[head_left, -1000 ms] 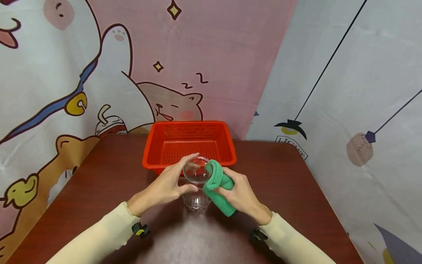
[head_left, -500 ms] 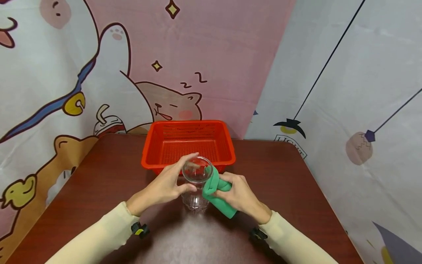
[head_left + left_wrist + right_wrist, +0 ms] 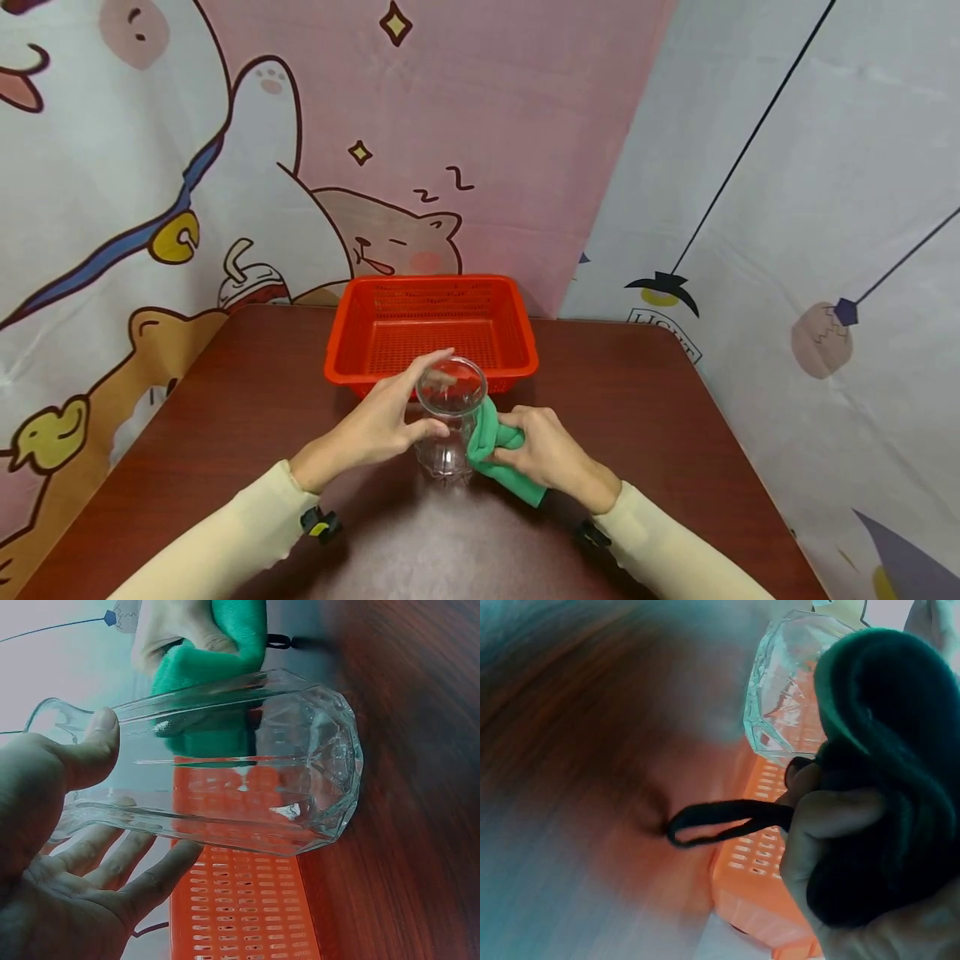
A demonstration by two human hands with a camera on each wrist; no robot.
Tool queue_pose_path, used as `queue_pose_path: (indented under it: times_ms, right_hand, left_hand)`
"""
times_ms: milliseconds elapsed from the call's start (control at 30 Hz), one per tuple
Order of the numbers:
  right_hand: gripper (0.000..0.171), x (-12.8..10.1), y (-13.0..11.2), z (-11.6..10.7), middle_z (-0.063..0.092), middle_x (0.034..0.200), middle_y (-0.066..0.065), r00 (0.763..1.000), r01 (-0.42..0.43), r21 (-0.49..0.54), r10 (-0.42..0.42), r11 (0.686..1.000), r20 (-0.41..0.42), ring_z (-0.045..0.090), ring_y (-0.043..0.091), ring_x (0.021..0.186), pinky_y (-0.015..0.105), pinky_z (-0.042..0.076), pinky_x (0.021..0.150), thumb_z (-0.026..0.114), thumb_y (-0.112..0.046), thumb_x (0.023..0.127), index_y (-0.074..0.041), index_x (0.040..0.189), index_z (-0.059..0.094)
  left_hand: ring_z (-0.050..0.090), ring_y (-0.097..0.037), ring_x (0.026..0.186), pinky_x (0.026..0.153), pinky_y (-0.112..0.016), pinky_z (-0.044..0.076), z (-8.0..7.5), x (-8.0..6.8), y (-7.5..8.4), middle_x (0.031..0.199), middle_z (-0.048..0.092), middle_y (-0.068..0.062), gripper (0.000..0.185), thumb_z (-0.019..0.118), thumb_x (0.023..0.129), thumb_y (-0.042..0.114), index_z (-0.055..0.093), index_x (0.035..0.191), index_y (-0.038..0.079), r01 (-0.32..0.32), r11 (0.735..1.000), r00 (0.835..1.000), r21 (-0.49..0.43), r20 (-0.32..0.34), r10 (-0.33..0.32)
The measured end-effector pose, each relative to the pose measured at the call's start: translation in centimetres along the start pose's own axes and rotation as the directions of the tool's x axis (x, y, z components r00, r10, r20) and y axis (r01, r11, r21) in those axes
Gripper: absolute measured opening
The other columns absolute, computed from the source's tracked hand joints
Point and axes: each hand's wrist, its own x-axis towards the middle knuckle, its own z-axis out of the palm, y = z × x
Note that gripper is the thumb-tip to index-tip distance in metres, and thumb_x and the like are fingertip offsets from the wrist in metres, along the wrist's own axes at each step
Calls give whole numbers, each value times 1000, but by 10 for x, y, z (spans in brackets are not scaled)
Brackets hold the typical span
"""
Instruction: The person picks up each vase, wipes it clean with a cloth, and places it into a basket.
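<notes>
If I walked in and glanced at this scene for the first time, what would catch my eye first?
Most likely the clear faceted glass at the middle of the dark wooden table, gripped near its rim by the left hand while the right hand presses a bunched green cloth against its side. Just behind it sits a bright red slotted basket, and cartoon animal curtains hang behind the table.
</notes>
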Motion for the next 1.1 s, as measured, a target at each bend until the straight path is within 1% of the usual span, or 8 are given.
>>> queue_pose_path:
  times_ms: [100,267,300,400,567,833,900,1100]
  right_hand:
    - [29,0,3,3,58,74,-15,1000,4,-38,-4,999,18,55,4,66,23,48,55,90,-34,81,-34,108,79]
    - [29,-2,7,6,54,71,-14,999,-6,-109,12,994,49,52,4,63,22,45,53,90,-33,80,-33,107,79]
    - [30,-2,7,6,53,71,-13,998,-8,-119,15,993,54,51,5,63,22,45,53,90,-31,80,-32,107,79]
    - [25,-3,8,8,50,69,-11,997,-25,-135,35,991,75,50,5,61,23,45,52,90,-30,80,-34,100,76]
    - [23,-4,7,10,51,72,-12,990,-59,-165,79,984,115,51,5,64,26,45,54,91,-32,80,-36,93,73]
    - [25,-5,6,11,49,72,-7,990,-74,-181,95,981,105,48,9,64,26,41,49,90,-29,81,-36,86,67]
    - [25,-6,7,11,49,73,-8,989,-78,-176,98,981,107,48,8,64,26,41,49,90,-28,81,-36,86,66]
    - [25,-7,8,13,50,74,-8,989,-80,-167,99,983,109,47,8,64,26,41,50,89,-25,80,-36,86,67]
  left_hand:
    - [62,-18,125,102,-46,52,1,0,0,137,64,-1,108,89,82,24,20,163,35,3,1000,1000,1,1,-3]
    - [62,-22,125,103,-51,50,1,0,0,136,65,-4,109,90,81,19,20,163,34,-4,1000,1000,-11,2,4]
    - [62,-22,125,104,-51,50,1,0,0,136,65,-4,109,90,81,20,20,163,34,-6,1000,1000,-11,2,6]
    - [62,-23,125,104,-52,49,0,1,1,136,65,-4,108,89,82,22,20,163,34,-15,1000,1000,-12,1,15]
    - [63,-21,125,103,-48,51,0,1,2,135,66,-3,108,89,81,25,20,163,34,-12,1000,1000,4,-1,12]
    - [63,-22,123,96,-46,55,0,2,1,135,66,-4,110,90,80,21,20,164,34,-18,1000,1000,0,-10,18]
    - [64,-23,123,95,-45,56,1,1,1,136,66,-4,109,90,81,23,20,164,35,-14,1000,1000,2,-9,14]
    - [64,-22,123,102,-47,51,1,-1,2,135,66,-1,107,89,82,26,20,163,35,-3,1000,1000,8,-11,3]
